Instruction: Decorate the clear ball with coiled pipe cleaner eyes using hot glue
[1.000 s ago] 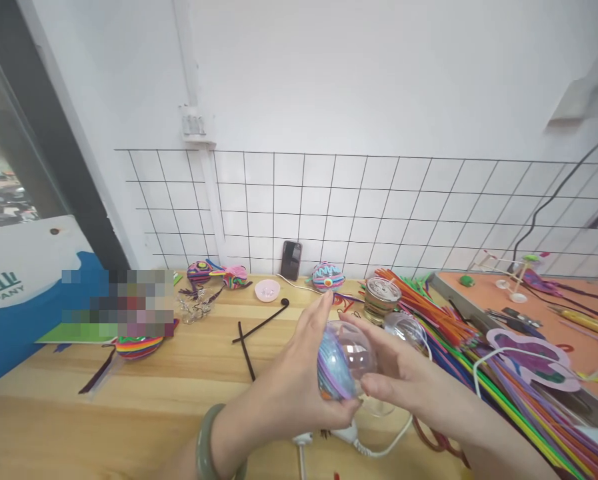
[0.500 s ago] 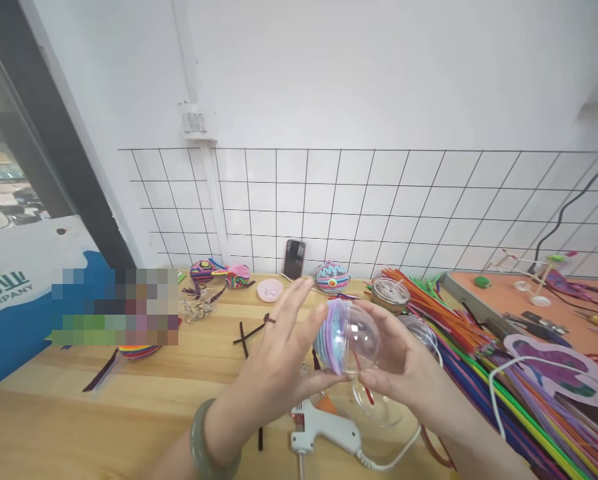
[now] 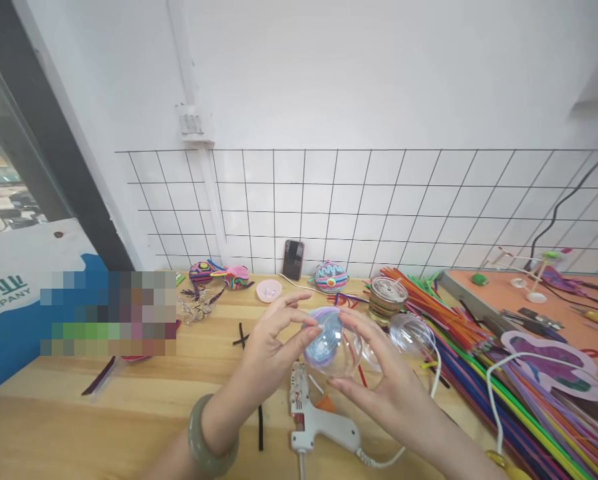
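Note:
Both my hands hold a clear plastic half-ball [image 3: 335,347] with a purple and blue coil of pipe cleaner inside it, above the wooden table [image 3: 129,413]. My left hand [image 3: 273,343], with a green bangle on its wrist, pinches the coil's left edge with thumb and fingers. My right hand [image 3: 379,373] cups the clear shell from the right and below. A white glue gun [image 3: 313,417] lies on the table just under my hands.
A heap of coloured pipe cleaners [image 3: 479,347] covers the right side, next to a second clear half-ball [image 3: 411,333] and a metal tin [image 3: 385,297]. Finished coiled pieces [image 3: 331,275], a pink dish [image 3: 269,289] and a phone [image 3: 293,259] stand by the wire grid wall.
The half-ball has been turned and lowered a little toward the table. My left hand went from a flat palm against the coil to a pinch on its edge.

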{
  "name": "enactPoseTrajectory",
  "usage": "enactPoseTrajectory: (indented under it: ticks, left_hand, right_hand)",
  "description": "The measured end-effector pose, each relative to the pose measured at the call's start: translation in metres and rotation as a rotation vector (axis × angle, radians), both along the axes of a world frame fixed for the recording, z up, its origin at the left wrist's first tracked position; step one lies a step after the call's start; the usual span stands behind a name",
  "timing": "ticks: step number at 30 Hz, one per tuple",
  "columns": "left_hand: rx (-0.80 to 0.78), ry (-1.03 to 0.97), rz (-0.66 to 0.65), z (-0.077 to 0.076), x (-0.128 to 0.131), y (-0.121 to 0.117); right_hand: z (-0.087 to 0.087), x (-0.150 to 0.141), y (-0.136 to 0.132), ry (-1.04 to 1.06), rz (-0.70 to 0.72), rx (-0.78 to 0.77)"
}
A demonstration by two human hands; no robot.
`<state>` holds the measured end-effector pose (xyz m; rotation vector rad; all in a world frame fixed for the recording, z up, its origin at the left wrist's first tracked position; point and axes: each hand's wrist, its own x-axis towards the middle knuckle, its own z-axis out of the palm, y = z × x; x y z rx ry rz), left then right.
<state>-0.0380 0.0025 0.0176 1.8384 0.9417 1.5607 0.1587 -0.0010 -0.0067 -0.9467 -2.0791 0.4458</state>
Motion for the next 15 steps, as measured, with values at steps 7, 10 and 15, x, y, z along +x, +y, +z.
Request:
enactPoseTrajectory:
  ticks: [7, 10, 15]
  left_hand:
    - [0.094, -0.071, 0.05, 0.003, 0.001, -0.005]
    - [0.028, -0.349, 0.079, 0.007, -0.004, -0.002]
    - [-0.035, -0.769, 0.123, 0.011, -0.034, 0.019]
  right_hand:
    - [-0.003, 0.0, 0.001, -0.021, 0.009, -0.037]
    - [-0.003, -0.001, 0.003, 0.051, -0.014, -0.088]
    - [0.008, 0.0, 0.006, 0.465, 0.082, -0.465]
